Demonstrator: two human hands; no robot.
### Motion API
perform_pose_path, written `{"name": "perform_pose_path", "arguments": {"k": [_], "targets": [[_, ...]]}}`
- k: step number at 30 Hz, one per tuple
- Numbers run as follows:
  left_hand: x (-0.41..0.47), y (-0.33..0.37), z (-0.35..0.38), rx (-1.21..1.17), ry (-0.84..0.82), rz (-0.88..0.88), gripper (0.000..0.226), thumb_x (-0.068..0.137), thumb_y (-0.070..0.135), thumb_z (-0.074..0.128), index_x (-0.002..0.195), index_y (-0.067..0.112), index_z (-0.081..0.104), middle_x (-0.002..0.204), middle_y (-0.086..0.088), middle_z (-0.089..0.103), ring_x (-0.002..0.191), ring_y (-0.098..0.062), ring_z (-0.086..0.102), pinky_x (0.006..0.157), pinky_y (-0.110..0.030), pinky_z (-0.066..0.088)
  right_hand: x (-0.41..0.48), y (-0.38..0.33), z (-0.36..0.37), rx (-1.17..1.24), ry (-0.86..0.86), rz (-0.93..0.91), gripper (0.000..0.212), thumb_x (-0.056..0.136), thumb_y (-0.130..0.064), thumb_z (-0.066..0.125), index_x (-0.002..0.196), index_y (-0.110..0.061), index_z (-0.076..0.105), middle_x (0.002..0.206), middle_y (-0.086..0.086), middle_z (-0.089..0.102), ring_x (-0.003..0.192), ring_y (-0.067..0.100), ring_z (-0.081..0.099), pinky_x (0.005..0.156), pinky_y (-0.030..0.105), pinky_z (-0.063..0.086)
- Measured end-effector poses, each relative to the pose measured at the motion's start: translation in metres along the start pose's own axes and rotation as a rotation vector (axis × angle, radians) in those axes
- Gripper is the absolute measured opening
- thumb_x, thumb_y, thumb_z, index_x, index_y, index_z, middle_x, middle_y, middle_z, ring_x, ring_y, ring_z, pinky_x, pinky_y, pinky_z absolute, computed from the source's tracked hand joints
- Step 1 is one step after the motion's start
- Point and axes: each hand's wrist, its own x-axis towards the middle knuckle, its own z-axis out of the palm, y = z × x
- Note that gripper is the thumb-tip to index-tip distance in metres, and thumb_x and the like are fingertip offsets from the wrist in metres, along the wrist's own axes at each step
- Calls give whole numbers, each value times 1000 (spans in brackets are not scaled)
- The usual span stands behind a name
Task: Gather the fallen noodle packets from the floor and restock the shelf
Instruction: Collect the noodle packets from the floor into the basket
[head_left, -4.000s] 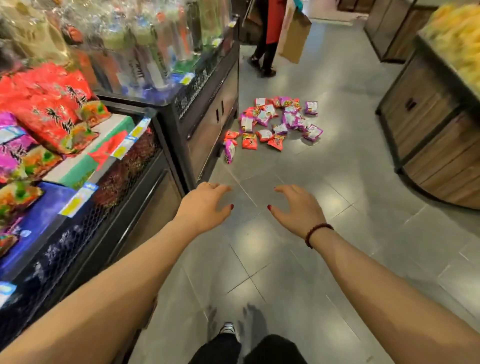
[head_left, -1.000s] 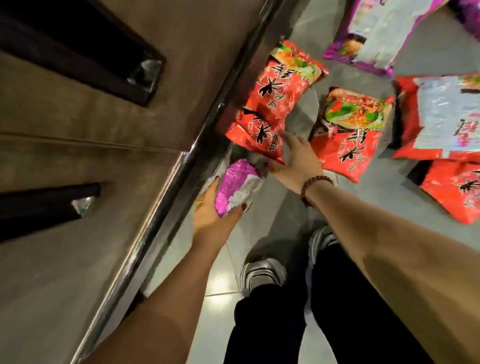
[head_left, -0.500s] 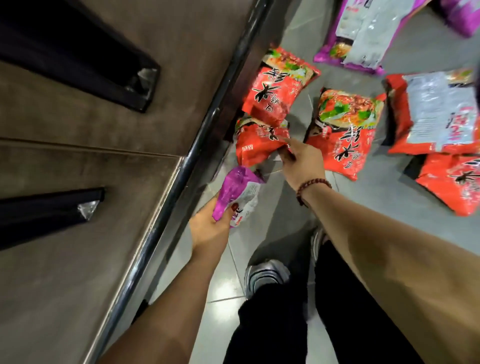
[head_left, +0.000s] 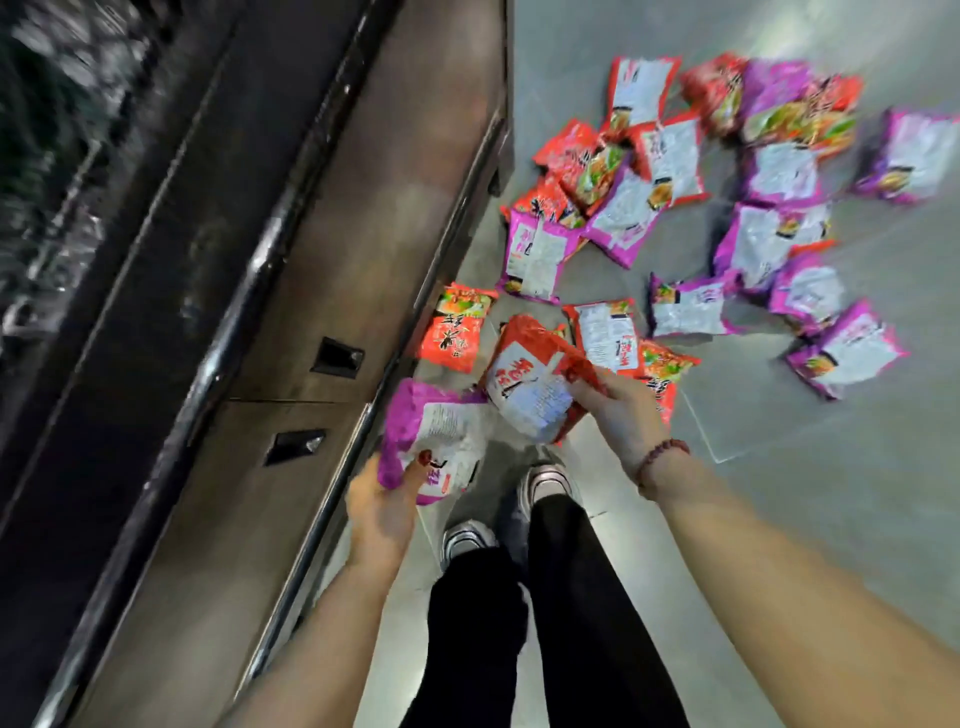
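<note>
Thumb of the left hand (head_left: 382, 512), nail painted red, presses on the white back panel of a purple packet (head_left: 436, 436). The other fingers are hidden behind it, so the hand grips the packet at its lower edge. Fingers (head_left: 589, 388) of the right hand (head_left: 621, 415) curl round the right edge of a red packet (head_left: 530, 387) and hold it off the floor. A beaded bracelet (head_left: 662, 458) sits on that wrist.

Both held packets show their back side: a glossy, crinkled coloured border round a pale panel of fine print, with large red characters on the red one. Their near corners meet in the view, above the person's shoes (head_left: 467, 535).

Loose packets (head_left: 691, 312), red and purple, lie scattered and partly overlapping on the grey tiled floor (head_left: 831, 493) beyond the hands. Most lie back up; the farthest are blurred. One red packet on the floor (head_left: 456, 327) lies face up, showing noodles and black characters, just beside the base of the dark shelf cabinet (head_left: 311, 260).
</note>
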Motion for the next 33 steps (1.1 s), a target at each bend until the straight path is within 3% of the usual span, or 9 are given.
{"name": "perform_pose_path", "arguments": {"k": [3, 7, 11, 13, 17, 19, 21, 24, 33], "targets": [[-41, 54, -28, -61, -67, 30, 15, 85, 3, 72, 88, 18, 71, 82, -6, 73, 80, -23, 67, 76, -36, 56, -51, -49, -24, 164, -15, 25, 14, 81, -11, 71, 69, -18, 69, 69, -1, 61, 71, 14, 53, 73, 30, 43], [-92, 120, -69, -154, -139, 34, 24, 85, -2, 70, 94, 20, 70, 79, 7, 76, 76, -16, 70, 70, -27, 57, -120, -112, -46, 433, -57, 78, 16, 89, -5, 58, 87, -17, 68, 69, -5, 61, 59, 7, 53, 65, 29, 42], [-130, 162, -102, -287, -216, -31, 23, 85, -2, 67, 105, 8, 69, 98, -14, 75, 90, -32, 70, 86, -49, 56, -164, -153, -57, 626, -178, 80, 15, 89, -4, 55, 95, -15, 62, 80, 2, 67, 67, 16, 61, 73, 43, 49], [-147, 176, -110, -348, -176, -60, 23, 84, -3, 67, 107, 4, 67, 93, -13, 75, 81, -30, 71, 79, -50, 58, -174, -172, -57, 662, -245, 71, 19, 76, -14, 70, 94, -18, 63, 86, 4, 68, 77, 22, 62, 76, 46, 47], [-178, 197, -112, -446, -96, -69, 22, 88, -1, 64, 106, 11, 67, 94, -9, 75, 78, -22, 71, 72, -39, 59, -181, -204, -62, 613, -404, 48, 29, 85, -9, 58, 113, -18, 60, 95, 3, 71, 81, 23, 68, 73, 48, 54], [-195, 202, -107, -509, -20, -58, 20, 89, 0, 64, 106, 10, 66, 94, -10, 75, 76, -21, 71, 73, -41, 59, -184, -220, -68, 559, -481, 51, 31, 92, -5, 50, 121, -16, 57, 101, 5, 71, 80, 21, 70, 65, 41, 58], [-215, 206, -98, -585, 60, -52, 18, 89, -2, 62, 101, 11, 65, 82, -3, 76, 66, -15, 71, 60, -33, 61, -185, -233, -75, 467, -545, 42, 28, 95, -4, 47, 118, -15, 59, 95, 3, 73, 75, 19, 70, 59, 34, 59], [-247, 206, -82, -677, 170, -37, 19, 90, -2, 62, 98, 15, 65, 73, 4, 75, 60, -9, 70, 49, -23, 55, -188, -244, -80, 325, -692, 22, 29, 94, -3, 47, 119, -14, 58, 96, 4, 74, 82, 21, 70, 72, 38, 58], [-343, 160, -93, -880, 528, -68, 21, 88, 6, 67, 105, 17, 66, 93, -4, 75, 79, -19, 73, 64, -32, 60, -237, -238, -38, -55, -1109, -65, 59, 67, -17, 63, 125, -25, 54, 113, 2, 68, 99, 20, 65, 84, 38, 52]]}}
